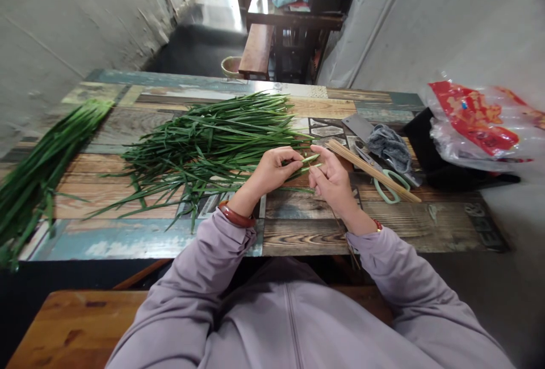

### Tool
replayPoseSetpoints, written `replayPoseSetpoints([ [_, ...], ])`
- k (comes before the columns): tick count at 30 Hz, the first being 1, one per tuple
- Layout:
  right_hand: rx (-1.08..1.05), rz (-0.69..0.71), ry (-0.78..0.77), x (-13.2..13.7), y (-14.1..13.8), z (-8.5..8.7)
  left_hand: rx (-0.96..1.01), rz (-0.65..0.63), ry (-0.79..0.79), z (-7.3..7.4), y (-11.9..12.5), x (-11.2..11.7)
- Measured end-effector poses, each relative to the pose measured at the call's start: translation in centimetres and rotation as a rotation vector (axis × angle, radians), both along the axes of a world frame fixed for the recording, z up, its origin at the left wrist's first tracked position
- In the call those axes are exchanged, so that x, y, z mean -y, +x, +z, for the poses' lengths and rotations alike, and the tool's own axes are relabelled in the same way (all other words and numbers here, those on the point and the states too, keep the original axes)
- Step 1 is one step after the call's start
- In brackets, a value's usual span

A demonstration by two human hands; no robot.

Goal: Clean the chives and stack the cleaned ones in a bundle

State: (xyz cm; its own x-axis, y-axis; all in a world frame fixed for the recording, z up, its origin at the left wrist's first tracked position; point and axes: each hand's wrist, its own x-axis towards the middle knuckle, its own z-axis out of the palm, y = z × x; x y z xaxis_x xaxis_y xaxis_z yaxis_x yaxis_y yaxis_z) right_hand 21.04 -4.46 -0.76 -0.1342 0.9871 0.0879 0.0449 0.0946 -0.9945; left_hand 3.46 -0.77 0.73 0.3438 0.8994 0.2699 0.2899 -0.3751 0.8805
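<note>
My left hand point(273, 171) pinches a few garlic chives point(310, 158) near their pale stem ends, thumb against fingers. Close beside it, my right hand point(335, 183) has its thumb and fingers closed around the stem end of a chive. Thin brownish strands hang below my right wrist; what they are I cannot make out. To the left of my hands spreads a large loose pile of garlic chives point(213, 136), pale ends toward the right. Another bunch of chives point(63, 147) lies along the table's left side.
Right of my hands lie a bundle of thin wooden skewers point(361, 162), green-handled scissors point(394, 187), a cleaver point(358, 126) and a grey cloth point(388, 145). Farther right, a red-and-clear plastic bag point(481, 119) rests on something black. Beyond the wood-patterned table point(298, 235) stand a bench point(258, 45) and a basket point(231, 66).
</note>
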Motion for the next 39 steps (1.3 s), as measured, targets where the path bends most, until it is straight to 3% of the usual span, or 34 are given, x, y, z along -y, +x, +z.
replayPoseSetpoints([
  [12, 0.015, -0.017, 0.035, -0.2, 0.0, -0.8, 0.027, -0.013, -0.016, -0.3, 0.4, 0.2],
  [22, 0.011, -0.067, 0.021, -0.2, 0.0, -1.1, 0.107, -0.159, -0.144, -0.2, 0.6, 0.6],
  [30, 0.036, 0.009, 0.063, -0.5, 0.5, -1.3, 0.062, -0.254, -0.097, -0.5, 0.5, 0.3],
  [36, 0.039, 0.063, 0.077, -0.6, 0.4, -1.5, 0.016, -0.1, -0.047, -1.1, 0.0, -0.2],
  [39, 0.106, 0.038, 0.087, -0.7, 0.3, -1.8, -0.031, -0.093, -0.017, -1.2, -0.1, -0.3],
])
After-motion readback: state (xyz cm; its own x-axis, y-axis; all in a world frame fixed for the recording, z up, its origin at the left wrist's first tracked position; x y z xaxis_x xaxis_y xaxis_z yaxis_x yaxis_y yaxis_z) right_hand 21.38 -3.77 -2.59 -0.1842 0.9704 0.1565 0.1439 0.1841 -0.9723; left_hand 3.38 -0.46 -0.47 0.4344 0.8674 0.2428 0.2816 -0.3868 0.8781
